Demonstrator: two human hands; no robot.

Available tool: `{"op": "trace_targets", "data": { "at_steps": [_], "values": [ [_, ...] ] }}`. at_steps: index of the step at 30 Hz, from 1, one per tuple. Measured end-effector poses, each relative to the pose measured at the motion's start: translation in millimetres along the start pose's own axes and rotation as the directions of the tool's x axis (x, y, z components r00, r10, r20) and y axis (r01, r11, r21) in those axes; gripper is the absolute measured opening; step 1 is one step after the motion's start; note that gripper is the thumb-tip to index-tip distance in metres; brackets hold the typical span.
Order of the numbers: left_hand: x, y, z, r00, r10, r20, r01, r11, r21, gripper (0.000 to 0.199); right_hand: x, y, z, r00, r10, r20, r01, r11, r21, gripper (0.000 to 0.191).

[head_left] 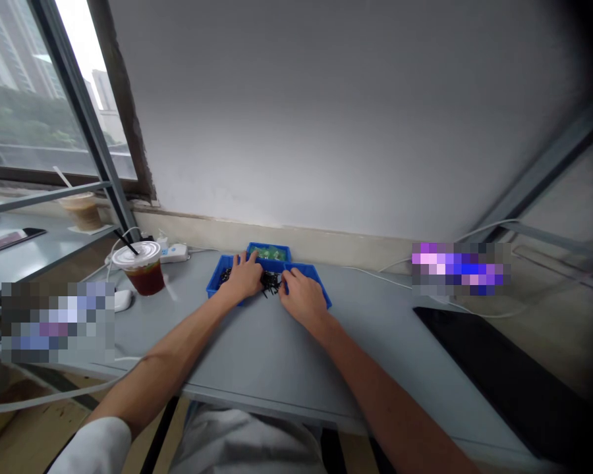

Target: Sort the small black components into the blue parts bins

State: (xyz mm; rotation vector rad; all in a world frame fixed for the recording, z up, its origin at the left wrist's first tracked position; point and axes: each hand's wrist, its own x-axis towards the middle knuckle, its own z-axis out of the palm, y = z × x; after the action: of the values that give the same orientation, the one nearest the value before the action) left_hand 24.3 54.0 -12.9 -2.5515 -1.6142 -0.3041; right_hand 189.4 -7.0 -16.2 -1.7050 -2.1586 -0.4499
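Observation:
My left hand (pixel 246 276) lies over the left blue bin (pixel 212 286), its fingers spread and reaching in among small black pieces (pixel 224 276). Beside it, my right hand (pixel 302 296) is at the front of the right blue bin (pixel 320 279). Its fingers are bent together in a pinch, and whatever is between them is hidden. A cluster of thin black parts (pixel 271 284) shows between the two hands; their exact kind is too small to tell. Behind, against the wall, a smaller blue bin (pixel 288 250) contains green pieces (pixel 269 253).
On the left of the grey table (pixel 257 355) stands a lidded cup of dark red drink (pixel 147 275) with a black straw. Near it are a white power strip (pixel 174 252) and a white case (pixel 123 300). A black mat (pixel 494 375) lies at the right, with cables behind.

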Motion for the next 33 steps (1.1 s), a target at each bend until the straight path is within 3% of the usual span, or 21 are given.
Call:
{"op": "trace_targets", "data": {
  "at_steps": [11,17,22,26,30,33],
  "values": [
    [-1.6,-0.8,0.8,0.998,0.018,-0.064,-0.017,1.000,0.004,0.022,0.1,-0.2,0.9,1.000,0.012,-0.003,-0.012,1.000,0.006,0.013],
    [0.6,-3.9,-1.0,0.988,0.026,-0.152,-0.030,0.999,-0.023,0.018,-0.1,-1.7,-4.4,1.000,0.024,0.010,-0.024,0.999,0.048,0.016],
    [-5.2,-8.9,-12.3,0.963,0.136,-0.234,-0.170,0.977,-0.128,0.014,3.0,2.9,-5.3,0.996,-0.001,-0.088,0.011,0.994,0.107,0.028],
    [-15.3,-9.7,-21.6,0.935,0.259,-0.244,-0.319,0.912,-0.258,0.012,5.5,6.4,-6.5,0.986,-0.092,-0.141,0.120,0.971,0.207,0.025],
    [-21.9,-8.0,-25.8,0.925,0.261,-0.278,-0.350,0.870,-0.348,0.014,5.8,5.4,-8.2,0.978,-0.182,-0.100,0.202,0.949,0.243,0.026],
    [-23.5,-7.3,-25.9,0.920,0.255,-0.298,-0.359,0.851,-0.382,0.016,5.7,4.6,-8.8,0.978,-0.177,-0.107,0.199,0.945,0.261,0.026]
  ]
}}
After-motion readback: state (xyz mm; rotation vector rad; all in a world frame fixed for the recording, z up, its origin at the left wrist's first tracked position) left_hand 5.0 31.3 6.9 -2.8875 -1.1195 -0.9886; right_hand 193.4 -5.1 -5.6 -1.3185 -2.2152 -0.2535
